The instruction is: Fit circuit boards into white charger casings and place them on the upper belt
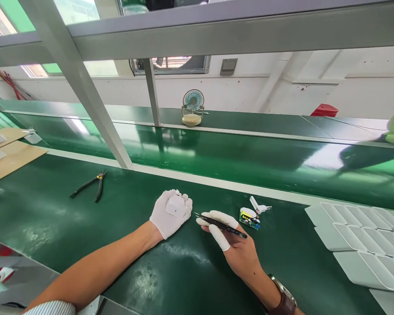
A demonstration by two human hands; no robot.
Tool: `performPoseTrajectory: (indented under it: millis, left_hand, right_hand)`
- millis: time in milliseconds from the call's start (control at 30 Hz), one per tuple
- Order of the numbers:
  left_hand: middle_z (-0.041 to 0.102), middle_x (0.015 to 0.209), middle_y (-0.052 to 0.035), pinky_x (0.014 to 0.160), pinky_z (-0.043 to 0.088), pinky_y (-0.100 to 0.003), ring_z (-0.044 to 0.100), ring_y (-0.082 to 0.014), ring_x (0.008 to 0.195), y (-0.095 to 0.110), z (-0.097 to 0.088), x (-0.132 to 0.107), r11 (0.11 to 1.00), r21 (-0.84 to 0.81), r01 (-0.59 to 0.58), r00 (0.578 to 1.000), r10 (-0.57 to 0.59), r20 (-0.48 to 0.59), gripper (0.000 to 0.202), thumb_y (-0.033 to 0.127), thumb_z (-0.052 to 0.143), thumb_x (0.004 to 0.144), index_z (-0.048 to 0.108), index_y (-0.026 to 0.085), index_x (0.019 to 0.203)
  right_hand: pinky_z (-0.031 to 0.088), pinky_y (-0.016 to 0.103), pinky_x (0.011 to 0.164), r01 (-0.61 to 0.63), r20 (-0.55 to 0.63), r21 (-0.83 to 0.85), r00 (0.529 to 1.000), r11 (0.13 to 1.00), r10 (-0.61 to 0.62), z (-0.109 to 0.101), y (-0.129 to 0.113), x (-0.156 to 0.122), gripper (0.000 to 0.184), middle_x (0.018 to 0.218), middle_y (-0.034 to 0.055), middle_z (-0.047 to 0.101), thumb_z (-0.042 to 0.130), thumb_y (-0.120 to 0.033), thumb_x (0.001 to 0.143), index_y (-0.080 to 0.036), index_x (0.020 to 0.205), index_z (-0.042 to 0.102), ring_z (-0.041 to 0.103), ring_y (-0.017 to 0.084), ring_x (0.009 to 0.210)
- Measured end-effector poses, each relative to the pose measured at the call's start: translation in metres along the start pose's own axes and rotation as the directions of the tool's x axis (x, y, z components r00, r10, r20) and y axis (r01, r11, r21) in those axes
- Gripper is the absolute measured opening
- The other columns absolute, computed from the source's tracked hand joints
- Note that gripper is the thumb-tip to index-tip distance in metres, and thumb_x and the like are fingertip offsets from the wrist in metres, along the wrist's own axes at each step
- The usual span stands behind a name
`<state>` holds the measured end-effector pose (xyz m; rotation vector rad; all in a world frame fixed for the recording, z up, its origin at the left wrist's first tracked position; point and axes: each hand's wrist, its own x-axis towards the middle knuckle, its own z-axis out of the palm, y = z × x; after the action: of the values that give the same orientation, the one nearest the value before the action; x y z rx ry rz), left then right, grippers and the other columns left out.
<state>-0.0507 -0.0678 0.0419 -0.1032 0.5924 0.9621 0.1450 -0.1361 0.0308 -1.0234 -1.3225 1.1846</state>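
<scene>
My left hand (pixel 169 214), in a white glove, is closed around a small white plastic housing (pixel 175 205) and rests on the green bench mat. My right hand (pixel 228 238), with white finger cots on thumb and fingers, grips black tweezers (pixel 221 225) whose tips point left toward the housing. Just beyond my right hand lie a small green circuit board (pixel 249 218) with coloured parts and a white plug piece (pixel 258 206) with metal pins.
Black pliers (pixel 92 186) lie on the mat to the left. White moulded trays (pixel 361 240) fill the right side. A green conveyor belt (pixel 216 153) runs behind the bench, past slanted metal frame posts (pixel 85 100). Cardboard sheets (pixel 9 157) sit far left; a small fan (pixel 193 107) stands beyond.
</scene>
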Motion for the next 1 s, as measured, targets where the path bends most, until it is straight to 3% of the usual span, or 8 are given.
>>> performPoseTrajectory:
  millis: [133,267,400,467,800,1000]
  left_hand:
    - [0.060,0.085,-0.0080,0.064,0.055,-0.025,0.063,-0.0143,0.075,-0.006,0.000,-0.001,0.999,-0.012,0.050,0.999,-0.050,-0.009,0.022,0.036,0.058,0.087,0.058,0.016,0.079]
    - [0.059,0.080,-0.0065,0.059,0.052,-0.023,0.061,-0.0135,0.069,-0.011,0.000,-0.002,0.998,0.014,0.054,0.998,-0.054,0.017,0.026,0.038,0.057,0.092,0.057,0.015,0.080]
    - [0.059,0.077,-0.0059,0.056,0.051,-0.024,0.058,-0.0126,0.062,-0.016,-0.002,-0.002,0.996,0.010,0.084,0.996,-0.084,0.028,0.025,0.036,0.058,0.093,0.059,0.013,0.084]
    - [0.059,0.074,-0.0055,0.055,0.050,-0.024,0.058,-0.0132,0.061,-0.019,-0.003,-0.002,0.995,0.018,0.097,0.994,-0.098,0.044,0.024,0.035,0.058,0.093,0.060,0.012,0.086]
    - [0.061,0.073,-0.0067,0.064,0.052,-0.026,0.061,-0.0151,0.066,-0.032,-0.002,-0.007,0.992,0.113,0.062,0.997,-0.068,0.049,0.027,0.034,0.057,0.092,0.063,0.009,0.082]
    - [0.062,0.072,-0.0064,0.060,0.051,-0.024,0.061,-0.0139,0.063,-0.035,0.000,-0.008,0.992,0.106,0.072,0.997,-0.076,0.034,0.029,0.034,0.054,0.094,0.063,0.009,0.083]
  right_hand:
    - [0.065,0.039,0.091,0.073,0.059,-0.136,0.996,0.988,-0.066,-0.001,-0.007,-0.002,0.019,0.107,0.0053,0.078,0.068,-0.037,0.092,-0.027,0.106,0.074,0.077,0.024,0.092]
    - [0.066,0.032,0.084,0.216,0.138,-0.292,0.974,0.932,-0.182,0.000,-0.010,-0.004,0.020,0.102,0.0044,0.079,0.064,-0.026,0.094,-0.027,0.112,0.073,0.077,0.021,0.087]
    - [0.065,0.033,0.087,0.479,0.209,-0.341,0.878,0.809,-0.431,0.005,-0.006,-0.004,0.026,0.110,0.0071,0.077,0.063,-0.015,0.093,-0.026,0.115,0.071,0.074,0.022,0.102]
    - [0.063,0.036,0.092,0.544,0.219,-0.344,0.839,0.765,-0.499,0.007,-0.003,-0.005,0.031,0.111,0.0079,0.076,0.062,-0.010,0.093,-0.026,0.118,0.069,0.073,0.024,0.108]
    - [0.061,0.043,0.097,0.620,0.199,-0.340,0.783,0.708,-0.590,0.010,0.008,-0.008,0.042,0.117,0.0077,0.074,0.062,-0.004,0.091,-0.027,0.126,0.065,0.070,0.023,0.111]
    - [0.062,0.040,0.095,0.620,0.191,-0.343,0.782,0.706,-0.593,0.012,0.007,-0.008,0.040,0.115,0.0081,0.074,0.063,-0.002,0.090,-0.025,0.124,0.065,0.069,0.023,0.114]
